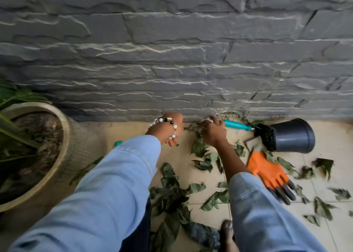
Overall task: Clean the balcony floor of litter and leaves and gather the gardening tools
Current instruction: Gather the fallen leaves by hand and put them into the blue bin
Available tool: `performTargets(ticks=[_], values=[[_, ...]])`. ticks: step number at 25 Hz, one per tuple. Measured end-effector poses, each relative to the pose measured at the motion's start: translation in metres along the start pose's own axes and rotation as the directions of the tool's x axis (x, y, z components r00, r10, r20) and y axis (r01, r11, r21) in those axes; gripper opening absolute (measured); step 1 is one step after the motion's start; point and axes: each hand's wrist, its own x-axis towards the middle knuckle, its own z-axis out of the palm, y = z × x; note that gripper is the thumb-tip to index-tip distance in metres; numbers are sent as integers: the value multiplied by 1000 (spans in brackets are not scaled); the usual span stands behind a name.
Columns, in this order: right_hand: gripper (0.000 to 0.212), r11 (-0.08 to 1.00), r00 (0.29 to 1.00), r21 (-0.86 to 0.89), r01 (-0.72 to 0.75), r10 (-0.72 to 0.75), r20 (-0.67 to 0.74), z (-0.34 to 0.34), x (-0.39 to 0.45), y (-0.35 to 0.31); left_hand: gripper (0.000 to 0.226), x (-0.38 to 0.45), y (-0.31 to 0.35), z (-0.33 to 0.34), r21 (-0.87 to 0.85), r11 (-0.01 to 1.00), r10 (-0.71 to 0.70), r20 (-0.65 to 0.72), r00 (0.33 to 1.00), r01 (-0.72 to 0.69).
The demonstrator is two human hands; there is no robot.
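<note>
— So where are the leaves (172, 192)?
— Scattered over the tiled floor (322, 186), thickest between the two sleeves and along the foot of the grey stone wall (172, 60).
— And the hands?
— Both are down at the wall's base. The right hand (213, 131) looks curled round some leaves. The left hand (172, 128), with a bead bracelet (166, 122), has its fingers bent, but I cannot tell if it holds anything.
— Tools?
— A teal-handled tool (237, 125) lies just beyond the right hand, its head by a tipped black pot (292, 136). An orange glove (269, 173) lies near. A planter (63, 137) stands left
</note>
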Motion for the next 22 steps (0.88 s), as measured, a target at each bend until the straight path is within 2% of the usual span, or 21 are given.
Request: performTargets(ticks=[1, 3, 6, 7, 9, 11, 13, 14, 15, 16, 17, 18, 19, 20, 21, 22], values=[[42, 997, 998, -71, 8, -3, 70, 5, 5, -3, 23, 2, -3, -3, -7, 1000, -4, -7, 1000, 4], [38, 990, 996, -143, 17, -4, 94, 18, 8, -6, 22, 0, -4, -8, 132, 989, 74, -36, 997, -69], [26, 992, 995, -118, 34, -45, -91, 33, 1, -2, 24, -5, -1, -6, 224, 970, 116, -68, 991, -99], [23, 999, 979, -17, 44, -46, -200, 34, -6, 1, 22, -5, -1, -5, 273, 953, 157, -58, 986, -135], [19, 958, 928, 284, 49, 62, -368, 25, -22, 3, 24, -8, 3, -2, 258, 947, 212, -53, 976, -192], [16, 816, 914, 562, 135, 117, -389, 10, -36, -2, 33, -15, 10, 3, 210, 950, 242, -22, 970, -233], [29, 617, 940, 756, 221, 72, -333, -6, -52, -15, 67, -19, 17, 9, 154, 952, 273, -47, 961, -263], [33, 524, 946, 815, 248, 52, -321, -15, -59, -20, 86, -23, 19, 12, 99, 960, 271, -70, 960, -263], [36, 447, 950, 857, 257, 43, -308, -23, -65, -25, 98, -27, 21, 16, -31, 969, 243, -83, 966, -246], [36, 364, 958, 896, 256, 29, -285, -31, -71, -30, 96, -33, 26, 18, -252, 948, 181, -84, 980, -197], [34, 315, 961, 913, 259, 10, -276, -38, -76, -34, 83, -39, 30, 20, -503, 857, 104, -44, 994, -112], [31, 311, 959, 910, 275, -15, -284, -42, -79, -38, 67, -44, 34, 22, -687, 726, 44, 26, 999, -15], [26, 351, 953, 890, 292, -31, -300, -46, -82, -42, 54, -48, 37, 23, -795, 603, 13, 90, 996, 64], [21, 380, 951, 875, 300, -45, -306, -47, -85, -45, 43, -49, 38, 25, -843, 525, 3, 142, 990, 120], [17, 375, 953, 878, 296, -56, -298, -47, -89, -47, 33, -49, 36, 26, -859, 490, 5, 171, 985, 147], [16, 326, 959, 902, 283, -76, -273, -47, -94, -49, 27, -49, 34, 27, -869, 468, 10, 185, 983, 158]])
